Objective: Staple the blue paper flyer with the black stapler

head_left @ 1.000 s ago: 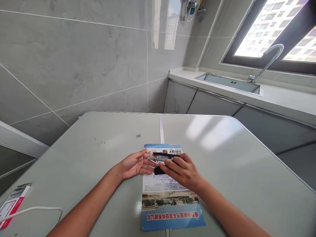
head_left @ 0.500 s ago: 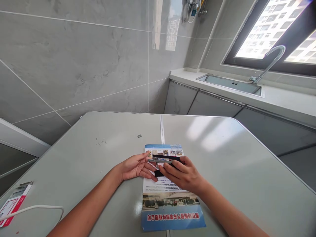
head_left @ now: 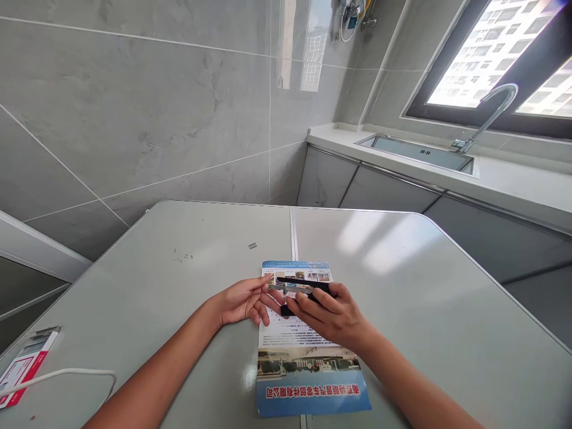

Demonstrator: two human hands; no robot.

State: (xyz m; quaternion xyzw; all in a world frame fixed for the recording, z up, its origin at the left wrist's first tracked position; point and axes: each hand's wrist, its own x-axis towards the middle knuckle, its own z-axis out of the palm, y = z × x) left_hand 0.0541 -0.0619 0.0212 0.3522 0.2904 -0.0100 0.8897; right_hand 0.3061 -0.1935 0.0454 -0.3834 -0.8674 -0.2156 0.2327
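A black stapler (head_left: 300,281) is spread open above a printed booklet, its metal staple channel apart from the upper arm and the base. My right hand (head_left: 328,313) wraps round its hinge end, hiding that part. My left hand (head_left: 243,302) is at the front end, thumb and forefinger closed at the tip of the channel, the other fingers loosely curled below. Whether a staple is between those fingertips is too small to tell. Beneath both hands lies the booklet (head_left: 313,402), with a blue band and red lettering.
On the grey table (head_left: 201,369), a short strip of staples (head_left: 252,245) lies beyond the booklet, with several loose staples (head_left: 184,257) farther left. A red-and-white package (head_left: 20,372) and white cable (head_left: 67,373) are at the left edge. A counter with a sink (head_left: 415,152) stands behind.
The left hand's lower fingers have curled up and away from the stapler's base. The staple channel's front has risen slightly, while the right hand keeps its hold.
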